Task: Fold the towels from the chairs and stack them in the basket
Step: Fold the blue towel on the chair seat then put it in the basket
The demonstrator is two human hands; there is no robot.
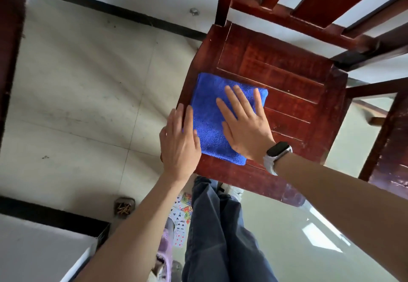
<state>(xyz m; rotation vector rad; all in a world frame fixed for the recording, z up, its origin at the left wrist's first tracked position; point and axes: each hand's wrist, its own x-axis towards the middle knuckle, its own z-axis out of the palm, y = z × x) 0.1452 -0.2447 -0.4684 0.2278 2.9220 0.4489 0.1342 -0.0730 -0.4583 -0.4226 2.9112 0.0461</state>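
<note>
- I see the chair [287, 78] carrying one blue towel [212, 116], already folded square on the seat's front corner.
- My right hand [245, 122] presses it flat, fingers straight; my left hand [180, 140], fingers straight too, rests at its edge.
- No basket in view, so I judge stacking remains.

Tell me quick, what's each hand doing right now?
Left hand: open, fingers straight, at the left edge of the blue towel.
Right hand: open, flat on the towel.

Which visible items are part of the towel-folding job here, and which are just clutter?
Job: blue towel, folded on the wooden chair; right hand flat on it; left hand at its edge.
Clutter: playing cards on the floor; small dish.
</note>
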